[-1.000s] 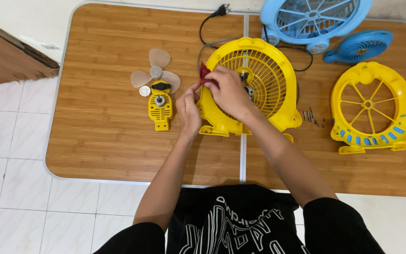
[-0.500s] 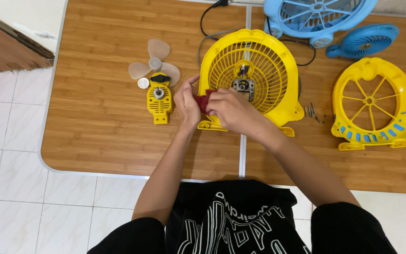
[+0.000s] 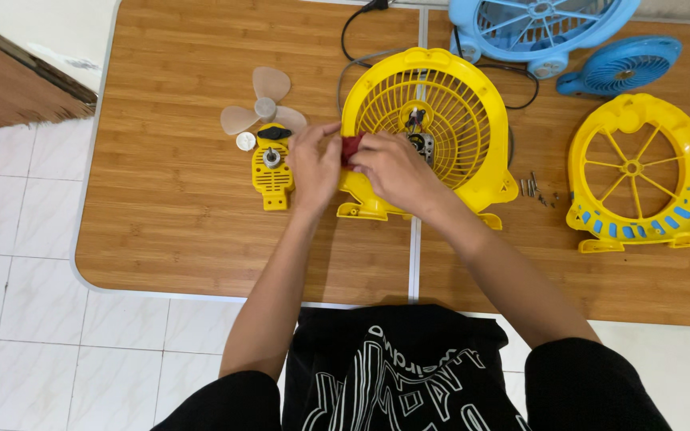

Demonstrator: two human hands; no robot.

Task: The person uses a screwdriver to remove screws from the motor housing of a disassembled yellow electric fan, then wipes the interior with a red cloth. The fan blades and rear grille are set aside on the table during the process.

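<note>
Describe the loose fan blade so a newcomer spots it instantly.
Start at the yellow fan grille standing mid-table, under both hands. Just to its left, past the left hand, lies the fan blade, above a small yellow motor cover. It alone is translucent beige, with three lobes.

Bare forearms, black tee w/ white graphic print, short sleeves.

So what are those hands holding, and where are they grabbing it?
Both hands, left hand and right hand, pinch a small red thing between their fingers, at the yellow fan housing's left edge. Most of it is hidden.
</note>
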